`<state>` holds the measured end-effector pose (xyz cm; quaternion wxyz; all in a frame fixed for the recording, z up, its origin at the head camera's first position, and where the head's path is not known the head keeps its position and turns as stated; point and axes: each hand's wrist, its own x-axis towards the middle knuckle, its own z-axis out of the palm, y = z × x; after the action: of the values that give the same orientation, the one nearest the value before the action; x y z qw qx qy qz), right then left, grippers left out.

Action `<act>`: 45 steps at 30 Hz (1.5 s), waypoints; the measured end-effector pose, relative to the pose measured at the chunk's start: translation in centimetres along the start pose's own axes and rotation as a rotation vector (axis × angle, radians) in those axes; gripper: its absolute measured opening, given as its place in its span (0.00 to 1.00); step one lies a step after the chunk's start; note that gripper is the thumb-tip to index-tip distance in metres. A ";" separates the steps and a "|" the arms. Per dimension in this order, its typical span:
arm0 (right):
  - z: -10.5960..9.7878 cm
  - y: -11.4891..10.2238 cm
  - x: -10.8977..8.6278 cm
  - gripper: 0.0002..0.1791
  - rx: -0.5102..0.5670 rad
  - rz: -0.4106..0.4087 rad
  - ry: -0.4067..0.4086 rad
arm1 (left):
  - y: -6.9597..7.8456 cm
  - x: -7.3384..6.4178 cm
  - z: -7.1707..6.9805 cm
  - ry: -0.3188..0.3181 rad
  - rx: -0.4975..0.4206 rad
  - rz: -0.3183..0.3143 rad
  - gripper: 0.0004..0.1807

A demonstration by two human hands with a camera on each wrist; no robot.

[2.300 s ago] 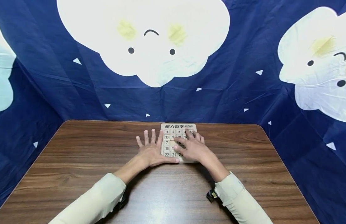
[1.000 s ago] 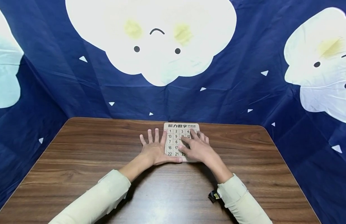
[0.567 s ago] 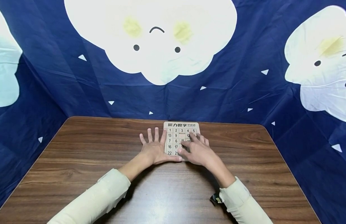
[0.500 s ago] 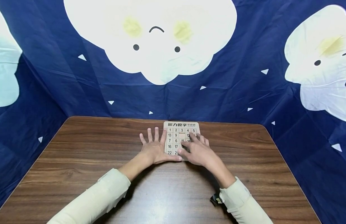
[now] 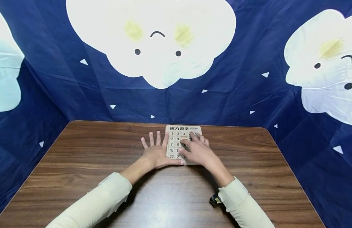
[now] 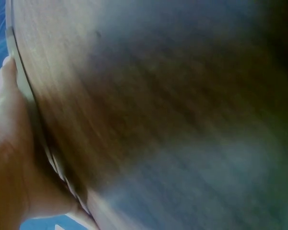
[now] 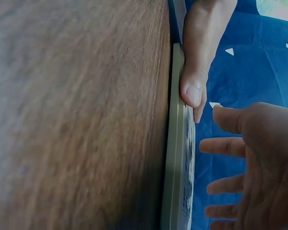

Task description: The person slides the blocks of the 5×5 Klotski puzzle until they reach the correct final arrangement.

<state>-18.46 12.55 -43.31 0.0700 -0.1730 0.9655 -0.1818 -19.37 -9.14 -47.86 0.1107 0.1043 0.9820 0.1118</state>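
Note:
A pale wooden number-slide puzzle (image 5: 171, 144) lies flat near the table's far edge in the head view, with numbered tiles in rows and Chinese lettering on top. An opening shows below tile 3; the 11 tile sits under it, partly covered. My left hand (image 5: 156, 155) rests at the puzzle's left side, fingers spread, thumb along its near edge. Over the tiles is my right hand (image 5: 199, 151), fingers extended and apart, hiding much of the right side. In the right wrist view, my right fingertips (image 7: 210, 146) are close to the puzzle's face (image 7: 188, 167); contact is unclear.
The brown wood-grain table (image 5: 79, 164) spreads out around the puzzle. A blue cloth (image 5: 121, 91) with white clouds hangs behind and at both sides. A small black device (image 5: 214, 200) is at the right cuff.
The 11 tile has gone one row nearer, leaving the opening under 3. Since then my right fingers have shifted slightly farther up the board. My left hand keeps its place on the puzzle.

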 end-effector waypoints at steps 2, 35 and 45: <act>0.1 -0.1 0.3 0.30 0.002 0.007 -0.014 | -0.1 0.0 0.1 -0.003 -0.005 0.000 0.89; -0.3 0.7 1.1 0.31 -0.029 0.098 -0.085 | -1.1 0.7 2.5 0.117 -0.011 0.029 0.84; -0.8 0.8 0.7 0.31 -0.054 0.137 -0.093 | -1.1 0.6 2.4 0.131 -0.018 0.029 0.85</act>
<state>-19.51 13.32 -42.92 0.1224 -0.1165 0.9753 -0.1423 -19.60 -9.56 -50.55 0.0456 0.1098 0.9845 0.1286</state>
